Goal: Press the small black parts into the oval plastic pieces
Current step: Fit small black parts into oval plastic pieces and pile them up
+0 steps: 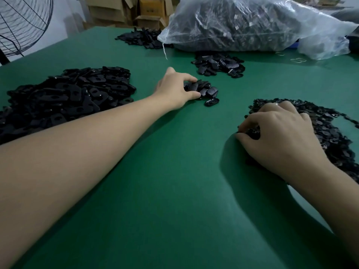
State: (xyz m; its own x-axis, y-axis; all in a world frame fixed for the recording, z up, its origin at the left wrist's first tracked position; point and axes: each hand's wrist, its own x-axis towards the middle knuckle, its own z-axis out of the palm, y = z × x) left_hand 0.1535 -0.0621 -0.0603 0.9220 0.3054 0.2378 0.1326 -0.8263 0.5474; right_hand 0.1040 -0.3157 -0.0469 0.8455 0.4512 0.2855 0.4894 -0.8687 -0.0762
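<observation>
Covering the table: green mat (174, 191).
Left pile: flat black holed pieces (68, 98), heaped near the table's left edge.
Left hand (174, 90): arm stretched forward, fingers curled over and thumb on the near side, gripping the oval pieces (204, 89).
Oval heap: small, mid-table, under and just right of those fingertips; one piece lies loose at its near edge.
Right hand (277, 133): fingers curled, thumb and forefinger pinching small black parts (320, 123).
Parts pile: wide, under and right of that hand.
Back right: clear plastic bag (252, 22), full of dark pieces.
</observation>
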